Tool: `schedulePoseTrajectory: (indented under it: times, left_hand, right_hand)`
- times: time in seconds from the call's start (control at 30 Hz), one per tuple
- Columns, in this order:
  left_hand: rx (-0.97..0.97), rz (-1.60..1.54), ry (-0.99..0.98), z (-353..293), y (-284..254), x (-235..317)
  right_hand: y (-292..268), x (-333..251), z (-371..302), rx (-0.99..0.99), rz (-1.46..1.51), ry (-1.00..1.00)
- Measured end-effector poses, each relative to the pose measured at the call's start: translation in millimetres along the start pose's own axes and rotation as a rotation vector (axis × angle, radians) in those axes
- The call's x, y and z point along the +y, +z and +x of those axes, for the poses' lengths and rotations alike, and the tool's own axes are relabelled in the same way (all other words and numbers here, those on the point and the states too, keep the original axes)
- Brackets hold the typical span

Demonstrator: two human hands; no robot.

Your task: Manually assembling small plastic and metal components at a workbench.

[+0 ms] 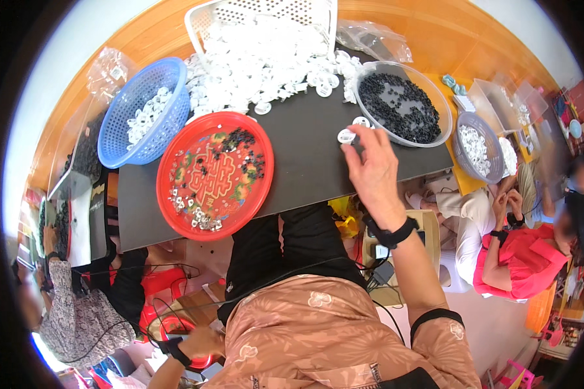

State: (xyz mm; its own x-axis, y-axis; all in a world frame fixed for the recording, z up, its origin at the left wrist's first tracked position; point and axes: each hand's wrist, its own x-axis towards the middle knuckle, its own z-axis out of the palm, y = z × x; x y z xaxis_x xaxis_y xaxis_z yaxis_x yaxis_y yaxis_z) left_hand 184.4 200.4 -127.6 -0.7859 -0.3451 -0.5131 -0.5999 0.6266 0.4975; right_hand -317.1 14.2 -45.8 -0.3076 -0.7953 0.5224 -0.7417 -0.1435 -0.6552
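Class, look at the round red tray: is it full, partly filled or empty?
Partly filled: the red tray holds scattered black pieces and pale pieces, with patterned bottom showing between.

A small hand-work workshop, it seems: a flat dark-grey worktable [305,155] bears a loose heap of small white plastic parts [259,65] and a round clear plastic tub [448,120] of black pieces; a person in a red top [522,262] sits nearby.

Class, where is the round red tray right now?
In the head view, the red tray sits left of centre on the dark tabletop, by its near edge, just right of the blue basket.
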Motion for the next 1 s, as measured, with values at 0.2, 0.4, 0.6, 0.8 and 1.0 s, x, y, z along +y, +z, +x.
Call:
schedulePoseTrajectory:
  times: [0.2,0.4,0.6,0.8,1.0]
  left_hand:
    - [0.653,-0.750,-0.373,67.6,-119.2,53.1]
    - [0.812,-1.055,-0.066,110.0,-185.3,91.9]
    - [0.856,-1.731,0.197,152.4,-223.9,103.3]
    - [0.990,-1.818,0.183,155.4,-207.6,83.1]
    - [1.395,-1.792,0.237,125.9,-218.7,55.3]
  right_hand:
    - [11.5,9.6,4.8,-0.154,-0.185,-0.082]
    - [2.9,-25.6,2.5,-0.277,0.044,0.043]
    - [4.7,-105.2,-14.6,-0.701,0.527,-0.178]
    - [27.2,-118.8,-12.2,-0.821,0.588,-0.171]
    - [49.9,-105.1,-5.4,-0.781,0.254,-0.502]
